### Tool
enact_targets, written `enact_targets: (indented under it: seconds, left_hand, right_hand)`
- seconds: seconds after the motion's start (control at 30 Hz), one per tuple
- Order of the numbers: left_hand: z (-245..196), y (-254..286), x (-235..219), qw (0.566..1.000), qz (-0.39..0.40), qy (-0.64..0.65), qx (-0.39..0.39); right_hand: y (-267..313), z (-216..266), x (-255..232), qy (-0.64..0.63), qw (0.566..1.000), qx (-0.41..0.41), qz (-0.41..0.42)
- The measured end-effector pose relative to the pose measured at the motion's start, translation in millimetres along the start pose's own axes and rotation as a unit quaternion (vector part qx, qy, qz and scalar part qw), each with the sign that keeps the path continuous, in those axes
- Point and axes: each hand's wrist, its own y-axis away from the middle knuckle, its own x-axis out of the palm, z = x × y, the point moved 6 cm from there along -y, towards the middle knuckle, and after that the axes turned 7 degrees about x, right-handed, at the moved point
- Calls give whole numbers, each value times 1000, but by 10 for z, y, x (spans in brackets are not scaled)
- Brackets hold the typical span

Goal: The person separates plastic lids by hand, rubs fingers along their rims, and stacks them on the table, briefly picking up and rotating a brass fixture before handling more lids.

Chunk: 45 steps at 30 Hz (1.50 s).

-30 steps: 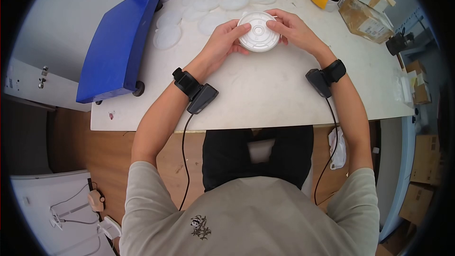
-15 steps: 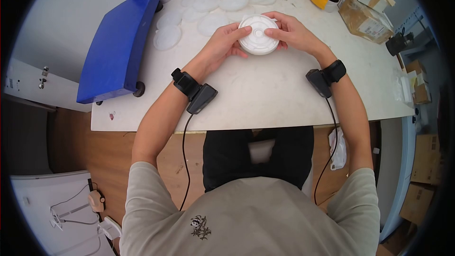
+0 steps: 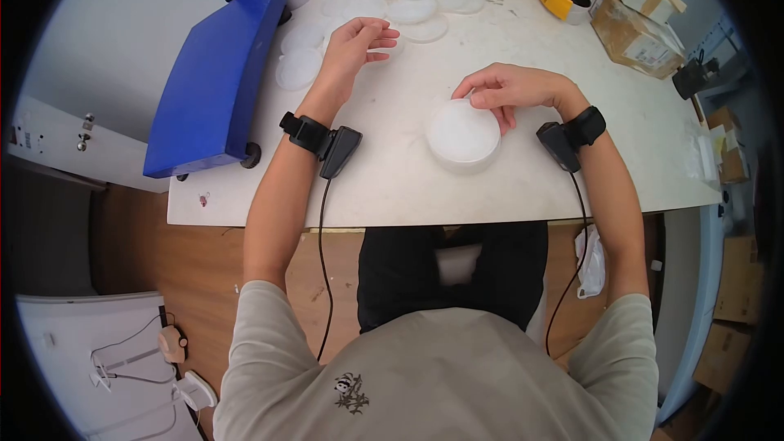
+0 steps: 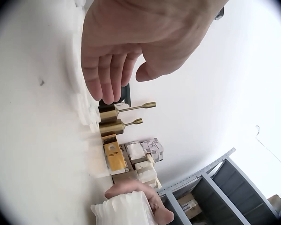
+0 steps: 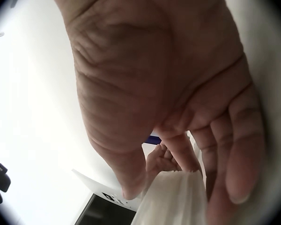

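Between right thumb (image 3: 488,99) and fingers (image 3: 483,78), stacked lids (image 3: 463,139)

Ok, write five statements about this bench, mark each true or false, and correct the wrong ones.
1. The right grip holds a stack of round plastic lids. True.
2. The left grip is pinching a single lid. False: the left grip is empty.
3. Loose round lids lie on the white table, beyond the held stack. True.
4. The cardboard boxes on the table stand at the person's left. False: the cardboard boxes stand at the far right.
5. The blue platform scale is at the person's left. True.
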Motion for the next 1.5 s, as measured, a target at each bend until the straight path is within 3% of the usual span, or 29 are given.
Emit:
enact_targets:
  seconds: [0.13, 0.2, 0.33, 0.4, 0.53, 0.6, 0.7, 0.73, 0.8, 0.93, 1.0, 1.27, 1.33, 1.47, 1.5]
  left_hand:
    - [-1, -41, -101, 999, -17, -42, 27]
    - [20, -56, -132, 998, -31, -52, 33]
    - [68, -70, -248, 991, -78, -107, 30]
    - [86, -69, -260, 990, -83, -109, 31]
    - [137, -57, -209, 992, -77, -97, 16]
    - [208, -85, -193, 995, -61, -85, 1]
    - [210, -75, -119, 997, -47, -66, -5]
    - [205, -63, -111, 997, -52, -53, 3]
    - [204, -48, -82, 998, -37, -51, 4]
    - [176, -22, -7, 999, -15, -47, 0]
    - [147, -21, -24, 997, -8, -72, 7]
    - [83, -8, -10, 979, 50, -195, -9]
    - [-26, 32, 127, 957, 125, -256, 55]
    - [-14, 220, 312, 932, 188, -309, 25]
    - [11, 243, 356, 903, 205, -368, 90]
  right_hand:
    - [-51, -8, -146, 69, 997, 12, -44]
    - [-80, -8, -258, 125, 984, -47, -115]
    - [-185, -141, -386, 107, 969, -74, -211]
    - [-144, -81, -430, 142, 933, -160, -289]
    - [-329, -92, -375, 124, 923, -203, -304]
    - [-400, -13, -380, 215, 864, -255, -377]
    - [-573, -65, -381, 289, 839, -264, -377]
    - [-527, -23, -374, 286, 839, -264, -380]
    - [-439, -49, -456, 203, 892, -184, -361]
    - [-250, -100, -519, 150, 896, -162, -386]
    - [-237, -125, -575, 193, 888, -112, -402]
    - [-181, -202, -653, 269, 847, -64, -455]
    - [-191, -229, -660, 271, 848, -37, -453]
    - [-165, -236, -674, 269, 835, -30, -478]
    - [-163, -244, -680, 272, 832, -28, -483]
